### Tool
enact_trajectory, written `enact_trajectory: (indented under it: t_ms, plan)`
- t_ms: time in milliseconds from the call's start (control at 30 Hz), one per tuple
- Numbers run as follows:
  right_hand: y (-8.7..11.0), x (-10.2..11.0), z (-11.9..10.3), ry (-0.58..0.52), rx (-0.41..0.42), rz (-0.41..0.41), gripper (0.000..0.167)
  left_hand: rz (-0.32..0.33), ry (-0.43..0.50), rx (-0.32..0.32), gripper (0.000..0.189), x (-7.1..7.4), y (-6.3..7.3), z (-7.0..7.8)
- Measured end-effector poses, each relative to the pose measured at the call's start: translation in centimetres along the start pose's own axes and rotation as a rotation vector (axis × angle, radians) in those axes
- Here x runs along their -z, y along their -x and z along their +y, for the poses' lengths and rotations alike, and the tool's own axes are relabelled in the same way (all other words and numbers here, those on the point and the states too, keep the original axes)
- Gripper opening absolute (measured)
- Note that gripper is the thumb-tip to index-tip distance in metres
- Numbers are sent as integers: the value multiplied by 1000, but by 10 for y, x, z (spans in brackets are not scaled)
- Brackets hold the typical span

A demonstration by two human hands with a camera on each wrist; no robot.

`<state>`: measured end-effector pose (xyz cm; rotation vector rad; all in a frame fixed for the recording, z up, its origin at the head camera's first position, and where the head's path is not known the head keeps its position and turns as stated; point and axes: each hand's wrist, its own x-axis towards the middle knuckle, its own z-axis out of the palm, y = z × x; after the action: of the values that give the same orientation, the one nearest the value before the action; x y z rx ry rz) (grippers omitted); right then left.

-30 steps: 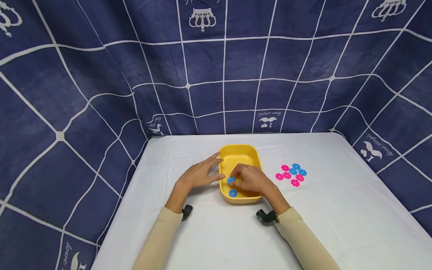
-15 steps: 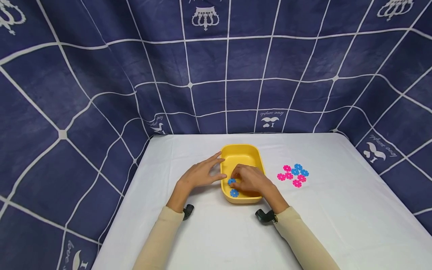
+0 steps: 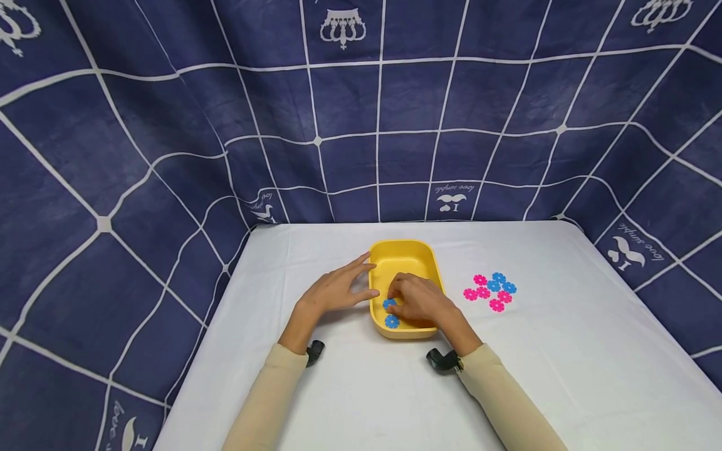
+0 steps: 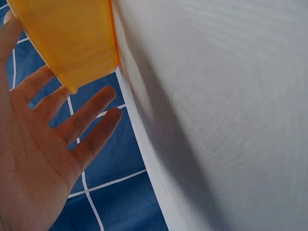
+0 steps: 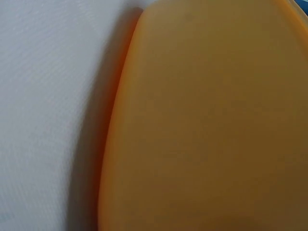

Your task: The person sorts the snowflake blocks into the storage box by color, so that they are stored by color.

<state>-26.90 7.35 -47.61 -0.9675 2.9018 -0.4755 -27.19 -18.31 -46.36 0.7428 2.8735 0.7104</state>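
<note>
A yellow plastic tub (image 3: 402, 247) stands on the white-covered table between the two hands. My left hand (image 3: 333, 291) lies along its left side, fingers spread and fairly straight, fingertips at the rim; the left wrist view shows this palm (image 4: 38, 159) facing the tub wall (image 4: 72, 38). Inside the tub, my right hand (image 3: 420, 298) has curled fingers and pinches a blue notched disc (image 3: 388, 304), a snowflake-type building piece. Just in front of it, another blue disc (image 3: 392, 321) lies on the tub floor. The right wrist view is filled by the tub's outer wall (image 5: 207, 115), hiding the right fingers.
To the right of the tub, several pink discs (image 3: 470, 294) and a few blue discs (image 3: 494, 286) lie in a loose group on the white cloth (image 3: 564, 351). A dark blue curtain (image 3: 350, 160) with white lines hangs around the table's back and sides.
The head view has shifted slightly. The right fingers, with the blue disc at their tips, have moved a little to the right inside the tub. The left hand stays at the rim.
</note>
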Motion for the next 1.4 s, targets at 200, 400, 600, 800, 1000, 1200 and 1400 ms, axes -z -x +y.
enact_trajectory:
  t_ms: [200,400,600,800,1000,1200,1400]
  plan:
    - [0,0,0,-1,-3,-8,25,-6,-1,6,82,0,0,0]
    - [-1,0,0,-6,-5,-6,26,1,0,3,80,0,0,0]
    - [0,3,0,-38,-33,15,23,3,0,0,82,0,-1,0]
    - [2,9,-1,-89,-45,57,27,4,-4,-1,80,0,-1,1]
    - [6,15,-1,-110,-73,100,31,5,3,8,77,-1,-1,2]
    - [10,25,-4,-112,-84,119,36,1,3,18,79,-1,-1,2]
    - [13,33,-6,-114,-61,150,40,-3,10,26,77,-1,-1,2]
